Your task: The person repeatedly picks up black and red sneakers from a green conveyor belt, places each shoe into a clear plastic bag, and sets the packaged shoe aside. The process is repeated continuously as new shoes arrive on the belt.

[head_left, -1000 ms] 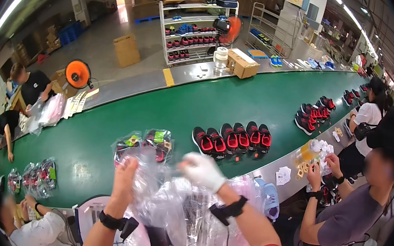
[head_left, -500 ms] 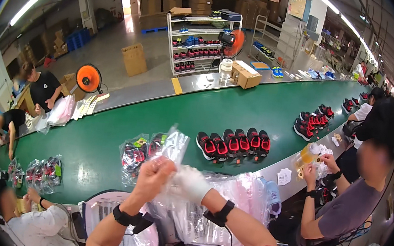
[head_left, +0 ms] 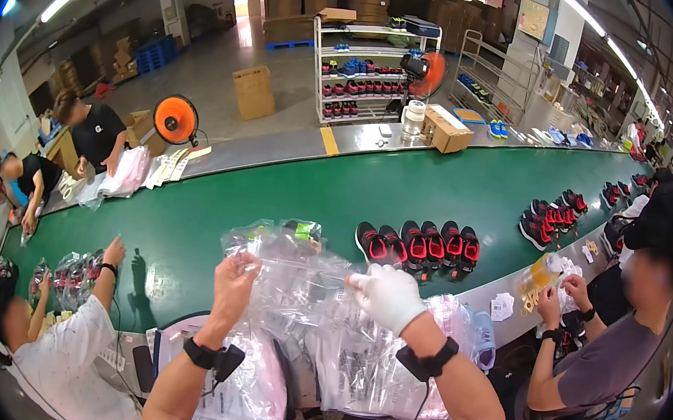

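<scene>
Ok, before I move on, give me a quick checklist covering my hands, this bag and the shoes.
1. Left hand gripping the clear bag: ok, fingers pinch one side.
2. Gloved right hand gripping it: ok, at the other side.
3. Bag mouth open: cannot tell, film is see-through and creased.
4. Black-and-red shoes lined up on the green belt: ok, six in a row.
5. More plastic bags nearby: ok, piled below the hands.
</scene>
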Available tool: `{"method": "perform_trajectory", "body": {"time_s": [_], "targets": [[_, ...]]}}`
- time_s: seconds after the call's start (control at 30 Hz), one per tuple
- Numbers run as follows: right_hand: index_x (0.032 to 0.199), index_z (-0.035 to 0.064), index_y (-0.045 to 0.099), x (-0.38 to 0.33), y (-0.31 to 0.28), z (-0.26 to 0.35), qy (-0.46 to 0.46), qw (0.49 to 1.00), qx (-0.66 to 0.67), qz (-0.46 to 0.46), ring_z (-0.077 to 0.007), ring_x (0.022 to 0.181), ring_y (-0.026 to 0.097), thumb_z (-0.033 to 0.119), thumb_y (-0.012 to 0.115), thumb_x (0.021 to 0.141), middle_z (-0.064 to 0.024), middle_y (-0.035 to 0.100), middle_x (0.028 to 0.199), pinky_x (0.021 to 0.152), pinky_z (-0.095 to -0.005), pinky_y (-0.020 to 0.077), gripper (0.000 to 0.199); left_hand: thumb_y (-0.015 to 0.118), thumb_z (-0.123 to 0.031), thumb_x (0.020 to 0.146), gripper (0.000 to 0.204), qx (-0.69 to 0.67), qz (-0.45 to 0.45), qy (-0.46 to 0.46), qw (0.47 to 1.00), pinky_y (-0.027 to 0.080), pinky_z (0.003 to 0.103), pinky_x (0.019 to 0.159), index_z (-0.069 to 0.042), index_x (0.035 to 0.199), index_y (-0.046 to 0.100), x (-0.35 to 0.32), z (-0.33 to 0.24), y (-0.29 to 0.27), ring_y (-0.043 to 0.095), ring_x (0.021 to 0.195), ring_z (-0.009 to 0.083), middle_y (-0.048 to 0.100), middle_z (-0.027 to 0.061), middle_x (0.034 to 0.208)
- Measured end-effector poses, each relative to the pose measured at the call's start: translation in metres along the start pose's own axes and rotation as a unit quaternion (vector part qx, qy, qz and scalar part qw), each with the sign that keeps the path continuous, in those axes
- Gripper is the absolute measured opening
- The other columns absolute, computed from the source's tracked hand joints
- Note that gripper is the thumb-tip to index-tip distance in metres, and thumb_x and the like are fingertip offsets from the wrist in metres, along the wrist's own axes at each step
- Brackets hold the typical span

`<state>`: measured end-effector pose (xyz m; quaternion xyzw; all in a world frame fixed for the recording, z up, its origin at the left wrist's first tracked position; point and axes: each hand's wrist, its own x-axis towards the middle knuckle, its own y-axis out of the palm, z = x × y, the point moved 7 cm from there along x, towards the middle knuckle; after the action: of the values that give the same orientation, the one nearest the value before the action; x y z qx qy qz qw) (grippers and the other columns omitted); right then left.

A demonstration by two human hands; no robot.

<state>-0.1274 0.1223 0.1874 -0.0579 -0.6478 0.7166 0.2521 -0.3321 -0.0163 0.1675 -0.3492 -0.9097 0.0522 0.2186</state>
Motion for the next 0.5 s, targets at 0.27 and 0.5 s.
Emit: {"method": "perform_trajectory", "body": {"time_s": [0.27,0.5], "targets": [[0.102,0.0061,0.061,0.01,-0.027,0.069,-0.119,0.983,0.134,-0.048,-0.027,0.089,0.06,0.017,0.062,0.073,-0.0142,0.06,0.095,0.077,-0.0351,0.0494,0.031,0.053,-0.003,0.082,0.014,-0.143,0.063,-0.058,0.986,0.044,0.027,0.065,0.002,0.094,0.059,-0.009,-0.052,0.047,0.053,0.072,0.0101,0.059,0.0021,0.077],[0.101,0.0055,0.061,0.013,0.06,0.027,-0.137,0.981,0.125,-0.048,-0.0264,0.085,0.061,0.019,0.057,0.076,-0.0128,0.063,0.091,0.075,-0.0353,0.0495,0.028,0.055,-0.014,0.085,0.014,0.032,0.461,-0.016,0.886,0.042,0.045,0.05,-0.007,0.097,0.054,-0.138,-0.091,0.106,0.056,0.061,0.0424,0.054,0.0238,0.065]]}}
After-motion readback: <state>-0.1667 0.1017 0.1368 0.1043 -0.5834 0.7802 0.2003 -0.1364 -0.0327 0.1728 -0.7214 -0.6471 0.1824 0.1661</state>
